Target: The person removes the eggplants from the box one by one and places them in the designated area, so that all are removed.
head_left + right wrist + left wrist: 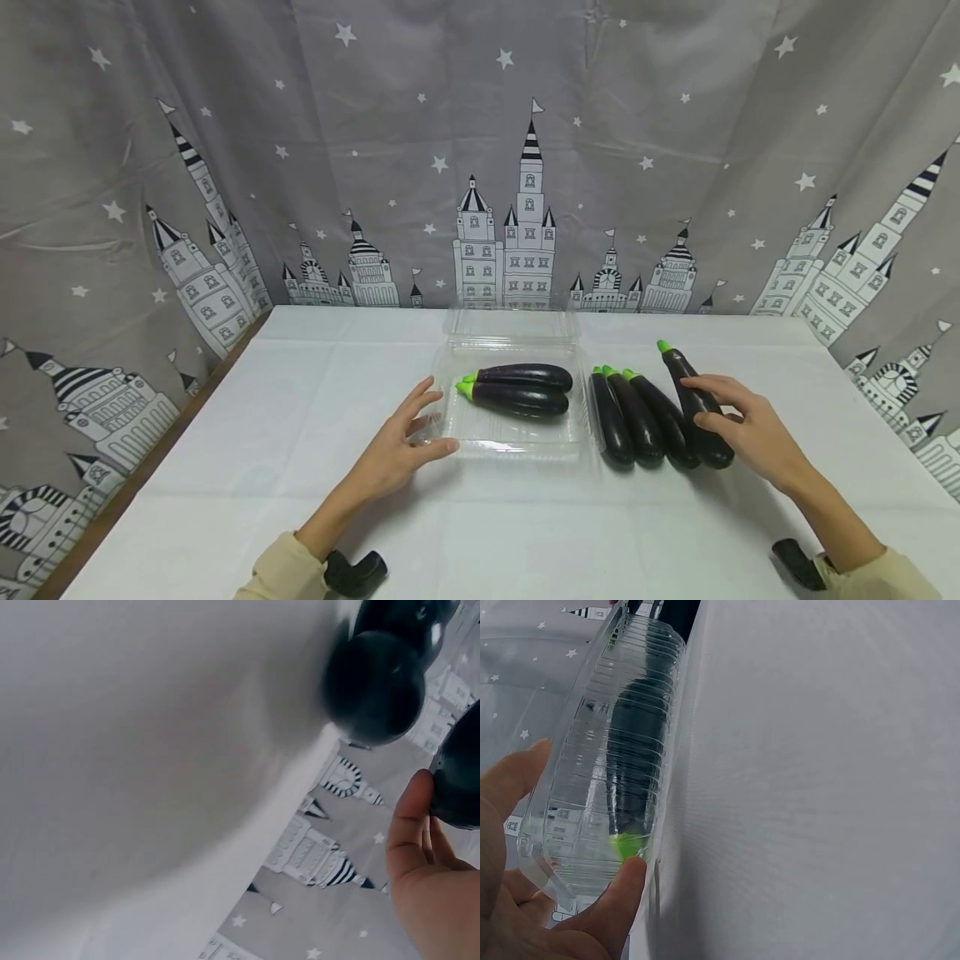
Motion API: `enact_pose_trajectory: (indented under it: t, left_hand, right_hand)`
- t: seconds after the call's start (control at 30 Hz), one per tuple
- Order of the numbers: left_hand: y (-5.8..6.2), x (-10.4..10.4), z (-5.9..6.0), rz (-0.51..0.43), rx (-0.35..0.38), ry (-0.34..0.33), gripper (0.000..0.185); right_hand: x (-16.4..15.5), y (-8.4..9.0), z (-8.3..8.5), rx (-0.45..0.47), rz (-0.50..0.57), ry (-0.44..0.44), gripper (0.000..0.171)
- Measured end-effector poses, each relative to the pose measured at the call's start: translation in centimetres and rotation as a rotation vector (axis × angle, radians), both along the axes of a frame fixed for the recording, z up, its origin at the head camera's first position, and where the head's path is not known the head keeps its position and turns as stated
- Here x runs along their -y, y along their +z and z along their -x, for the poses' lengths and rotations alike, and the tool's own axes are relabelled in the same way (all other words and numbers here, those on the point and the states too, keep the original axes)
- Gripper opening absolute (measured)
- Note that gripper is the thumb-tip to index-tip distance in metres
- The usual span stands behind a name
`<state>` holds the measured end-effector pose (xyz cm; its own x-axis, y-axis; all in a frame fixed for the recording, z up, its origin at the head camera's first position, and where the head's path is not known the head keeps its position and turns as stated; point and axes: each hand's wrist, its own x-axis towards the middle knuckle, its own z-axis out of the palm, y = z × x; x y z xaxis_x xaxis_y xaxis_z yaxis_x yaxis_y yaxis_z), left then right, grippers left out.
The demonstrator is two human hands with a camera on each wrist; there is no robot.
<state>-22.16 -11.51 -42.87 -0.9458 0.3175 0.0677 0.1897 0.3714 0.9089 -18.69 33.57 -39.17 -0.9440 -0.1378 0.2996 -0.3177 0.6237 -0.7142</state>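
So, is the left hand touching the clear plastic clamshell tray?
Touching. The left wrist view shows the left hand with its thumb against the corner of the clear plastic clamshell tray.
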Motion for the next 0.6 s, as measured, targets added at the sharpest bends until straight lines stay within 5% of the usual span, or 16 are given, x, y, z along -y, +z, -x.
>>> enact_pose_trajectory:
  t: [0.6]
  left_hand:
    - [-0.3, 0.0, 0.1, 0.015, -0.007, 0.01, 0.077]
  right_hand:
    - [-1.7, -1.1, 2.1, 0.194, -0.073, -0.035, 0.044]
